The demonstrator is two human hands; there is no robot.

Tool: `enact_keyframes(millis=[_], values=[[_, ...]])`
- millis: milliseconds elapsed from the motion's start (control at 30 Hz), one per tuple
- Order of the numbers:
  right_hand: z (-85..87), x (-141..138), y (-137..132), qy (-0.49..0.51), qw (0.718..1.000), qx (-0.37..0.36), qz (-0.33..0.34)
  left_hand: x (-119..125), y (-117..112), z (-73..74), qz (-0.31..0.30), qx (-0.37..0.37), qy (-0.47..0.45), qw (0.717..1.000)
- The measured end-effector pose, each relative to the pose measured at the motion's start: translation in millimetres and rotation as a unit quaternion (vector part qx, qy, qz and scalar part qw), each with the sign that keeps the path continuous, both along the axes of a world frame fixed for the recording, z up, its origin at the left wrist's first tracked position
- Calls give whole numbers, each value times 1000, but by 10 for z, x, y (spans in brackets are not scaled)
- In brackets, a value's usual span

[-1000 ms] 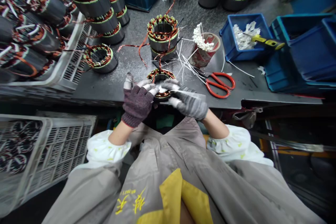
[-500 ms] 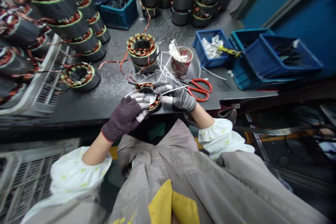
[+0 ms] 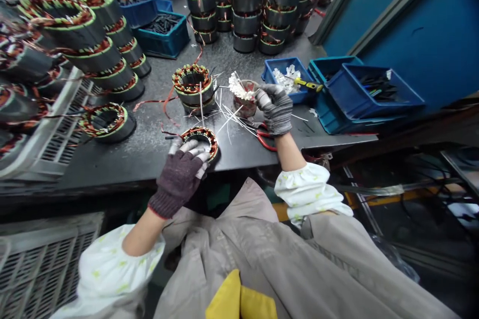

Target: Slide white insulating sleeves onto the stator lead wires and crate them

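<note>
A wound stator (image 3: 214,145) with copper coils lies at the table's front edge. My left hand (image 3: 179,172), in a dark purple glove with whitish fingertips, is closed over its near left rim. From the stator's far side a thin white tie (image 3: 202,104) sticks up. My right hand (image 3: 277,109), in a grey striped glove, is at the right rim of a worn cup (image 3: 245,107) that holds white pieces (image 3: 239,87). Its fingers are curled; anything between them is hidden. Red-handled scissors (image 3: 265,140) lie partly beneath that hand.
Beyond the stator, other stators (image 3: 192,89) stand stacked, with loose white ties (image 3: 228,117) beside them. Taller stator stacks (image 3: 245,20) line the back and left. At right are a blue bin (image 3: 269,75) of white parts, a yellow screwdriver (image 3: 309,83) and stacked bins (image 3: 374,104).
My right hand has left the stator and moved right and away from me to the cup. My left hand stays on the stator. The white tie now stands upright. The camera view has shifted.
</note>
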State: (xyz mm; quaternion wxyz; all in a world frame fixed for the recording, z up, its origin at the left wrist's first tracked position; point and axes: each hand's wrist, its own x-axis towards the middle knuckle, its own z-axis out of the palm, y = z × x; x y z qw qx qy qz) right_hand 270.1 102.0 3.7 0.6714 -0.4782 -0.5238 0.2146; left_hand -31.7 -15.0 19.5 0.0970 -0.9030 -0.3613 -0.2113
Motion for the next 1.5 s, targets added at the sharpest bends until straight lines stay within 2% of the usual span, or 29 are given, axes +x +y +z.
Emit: enact_keyframes(millis=[67,133,200,300,367,433,567,700,800,933,1033,1100,1233,1367,1500], values=[[30,42,-12,71,996,-25,39,-118,113,-22,-37,-24,-1,999],[69,89,-31,106,991,-34,74,-163,192,-65,-44,-34,-10,998],[127,128,-64,142,986,-17,91,-122,219,-118,-21,-24,-27,999],[240,144,-190,204,973,9,105,30,191,-188,57,-1,-51,997],[299,114,-350,200,974,3,106,124,164,-213,92,3,-58,994],[322,53,-557,175,978,-15,111,173,146,-213,97,-6,-63,993],[266,-96,-941,131,984,-34,118,141,134,-159,87,-57,-67,992],[193,-190,-1105,122,985,-72,103,76,139,-98,87,-99,-34,991],[166,-238,-1152,147,975,-122,111,73,144,-74,85,-80,-11,993],[88,-371,-1197,191,951,-160,181,104,132,-48,87,-72,-11,994],[-18,-572,-1156,206,935,-183,223,122,108,-22,89,-88,-20,992],[-85,-738,-1086,182,937,-188,232,131,96,-15,91,-101,-21,990],[-159,-1003,-949,86,955,-155,236,137,102,-61,116,-110,-34,987],[-182,-1071,-936,74,944,-168,274,130,116,-148,131,-111,-54,984],[-178,-1111,-976,75,947,-151,273,136,108,-216,135,-99,-64,984]])
